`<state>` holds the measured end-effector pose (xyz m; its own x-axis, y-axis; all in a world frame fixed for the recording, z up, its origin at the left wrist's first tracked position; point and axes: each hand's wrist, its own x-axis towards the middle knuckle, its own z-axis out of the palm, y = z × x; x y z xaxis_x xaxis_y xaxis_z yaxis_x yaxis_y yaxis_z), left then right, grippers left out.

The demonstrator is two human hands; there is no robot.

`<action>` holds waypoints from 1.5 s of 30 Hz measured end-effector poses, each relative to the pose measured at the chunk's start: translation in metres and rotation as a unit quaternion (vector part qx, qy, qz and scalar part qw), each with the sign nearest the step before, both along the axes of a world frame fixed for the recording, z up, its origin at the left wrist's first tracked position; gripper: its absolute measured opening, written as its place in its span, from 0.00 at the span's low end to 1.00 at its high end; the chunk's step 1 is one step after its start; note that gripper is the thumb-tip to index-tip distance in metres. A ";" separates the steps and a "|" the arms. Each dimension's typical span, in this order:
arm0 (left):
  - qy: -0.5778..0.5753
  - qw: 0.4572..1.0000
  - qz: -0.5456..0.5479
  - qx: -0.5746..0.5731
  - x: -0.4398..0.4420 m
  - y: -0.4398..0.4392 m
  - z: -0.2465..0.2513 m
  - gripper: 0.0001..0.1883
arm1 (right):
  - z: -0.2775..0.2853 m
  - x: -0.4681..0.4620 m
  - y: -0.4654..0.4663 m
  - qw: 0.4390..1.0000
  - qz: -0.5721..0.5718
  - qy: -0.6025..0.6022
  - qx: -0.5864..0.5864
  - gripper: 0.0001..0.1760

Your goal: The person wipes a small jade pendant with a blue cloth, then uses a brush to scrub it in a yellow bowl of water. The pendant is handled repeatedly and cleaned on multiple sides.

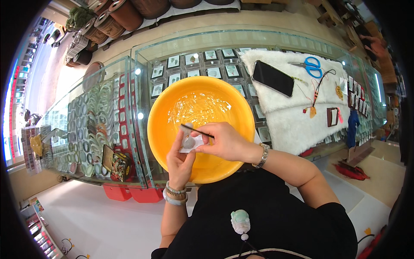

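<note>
A yellow plastic basin [200,170] with rippling water stands on the glass display case before me. Over its near part, my left hand [181,158] holds a pale carved stone piece [189,141] together with a piece of white paper or tissue [201,141]. My right hand [221,140] pinches a thin dark stick [197,130], perhaps a brush or a tool handle, whose far end lies across the top of the stone. Its working tip cannot be made out. The fingertips of both hands are close together. A watch circles my right wrist; a bangle and beads circle my left.
Right of the basin, a white furry cloth [291,119] bears a smartphone [273,78], blue-handled scissors [312,67] and corded pendants [312,111]. Boxed pieces lie under the glass. Rows of bangles [97,119] and an open tin of cords [121,165] are at the left.
</note>
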<state>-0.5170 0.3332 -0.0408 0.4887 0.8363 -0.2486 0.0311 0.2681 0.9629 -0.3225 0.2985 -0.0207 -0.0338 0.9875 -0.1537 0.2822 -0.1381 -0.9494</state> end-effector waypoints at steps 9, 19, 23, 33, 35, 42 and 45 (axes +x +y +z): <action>-0.133 0.983 -0.017 -0.126 -0.005 0.002 0.018 0.48 | 0.005 -0.005 0.005 0.992 0.098 -0.033 0.071 0.16; 0.100 0.969 -0.142 0.176 -0.010 0.017 0.015 0.32 | 0.025 0.018 0.018 0.973 0.206 0.014 0.099 0.17; 0.143 0.959 -0.155 0.190 -0.010 0.015 0.021 0.24 | 0.021 0.025 0.017 0.974 0.220 -0.006 0.052 0.15; 0.205 0.901 -0.195 0.328 -0.006 0.018 0.030 0.14 | 0.006 0.030 0.015 0.974 0.224 0.016 0.024 0.16; 0.239 0.878 -0.179 0.375 -0.006 0.017 0.035 0.13 | 0.006 0.034 0.017 0.972 0.236 0.022 -0.001 0.17; 0.266 0.818 -0.183 0.475 -0.001 0.021 0.033 0.16 | -0.004 0.038 0.024 0.965 0.227 0.122 -0.046 0.13; 0.283 0.798 -0.183 0.499 -0.001 0.020 0.029 0.15 | -0.011 0.037 0.025 0.963 0.227 0.123 -0.074 0.12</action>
<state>-0.5176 0.3528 -0.0121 0.7914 0.5829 0.1840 0.4376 -0.7505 0.4952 -0.2859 0.3237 -0.0321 -0.5108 0.8298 -0.2245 0.1149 -0.1929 -0.9745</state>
